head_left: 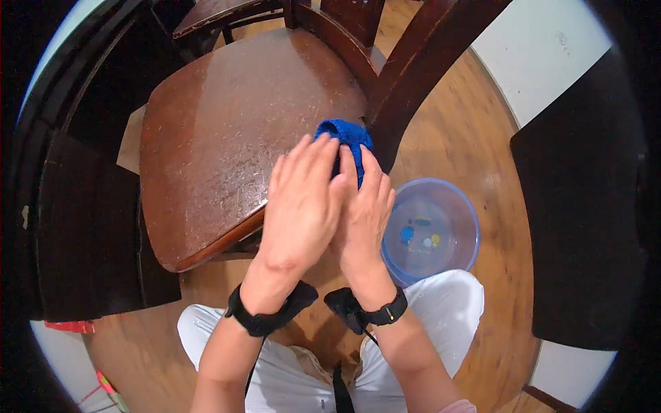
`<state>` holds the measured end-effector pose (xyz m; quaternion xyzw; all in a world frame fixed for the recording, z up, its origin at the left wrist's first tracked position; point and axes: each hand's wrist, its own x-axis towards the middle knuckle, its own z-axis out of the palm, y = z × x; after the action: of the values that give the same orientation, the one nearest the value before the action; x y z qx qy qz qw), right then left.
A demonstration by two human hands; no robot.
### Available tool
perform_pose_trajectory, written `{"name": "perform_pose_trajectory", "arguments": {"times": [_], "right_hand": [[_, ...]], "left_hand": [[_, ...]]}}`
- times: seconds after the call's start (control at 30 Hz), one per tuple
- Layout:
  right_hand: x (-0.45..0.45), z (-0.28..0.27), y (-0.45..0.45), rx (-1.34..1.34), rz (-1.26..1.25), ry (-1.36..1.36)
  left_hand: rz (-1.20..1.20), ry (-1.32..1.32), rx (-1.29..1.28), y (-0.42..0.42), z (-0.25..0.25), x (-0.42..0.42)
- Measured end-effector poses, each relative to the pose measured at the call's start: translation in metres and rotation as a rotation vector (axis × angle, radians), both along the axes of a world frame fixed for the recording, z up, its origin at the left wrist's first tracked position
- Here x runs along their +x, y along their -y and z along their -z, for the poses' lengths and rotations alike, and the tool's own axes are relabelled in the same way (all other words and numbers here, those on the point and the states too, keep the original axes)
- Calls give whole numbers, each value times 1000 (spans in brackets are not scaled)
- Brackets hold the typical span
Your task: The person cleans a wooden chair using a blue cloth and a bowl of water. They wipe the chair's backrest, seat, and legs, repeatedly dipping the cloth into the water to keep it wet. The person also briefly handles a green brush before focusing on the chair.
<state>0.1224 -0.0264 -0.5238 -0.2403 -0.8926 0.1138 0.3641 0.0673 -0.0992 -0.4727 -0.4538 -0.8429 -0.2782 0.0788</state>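
A crumpled blue cloth (348, 130) lies at the back right corner of a worn wooden chair seat (232, 113), against the foot of the chair's back post (395, 98). My right hand (364, 211) holds the cloth, its fingers bent over the near part. Close beside it on the left, my left hand (302, 201) is palm down, with its fingertips at the cloth's left edge. Its palm is hidden, so I cannot tell whether it grips the cloth. The seat surface is scratched and shines wetly near its front edge.
A translucent blue plastic basin (431, 232) stands on the wood floor (496, 206), right of the chair and by my right knee. A dark panel (573, 206) rises at the right, dark furniture (88, 222) at the left. Another wooden piece (222, 15) stands behind the chair.
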Motion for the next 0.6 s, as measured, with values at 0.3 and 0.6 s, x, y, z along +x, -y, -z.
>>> {"name": "perform_pose_trajectory", "arguments": {"times": [0.3, 0.6], "right_hand": [[-3, 5, -7, -652, -240, -350], [-7, 42, 0, -431, -154, -417]], "left_hand": [[18, 83, -266, -40, -8, -13], [31, -22, -155, -44, 2, -8]]}}
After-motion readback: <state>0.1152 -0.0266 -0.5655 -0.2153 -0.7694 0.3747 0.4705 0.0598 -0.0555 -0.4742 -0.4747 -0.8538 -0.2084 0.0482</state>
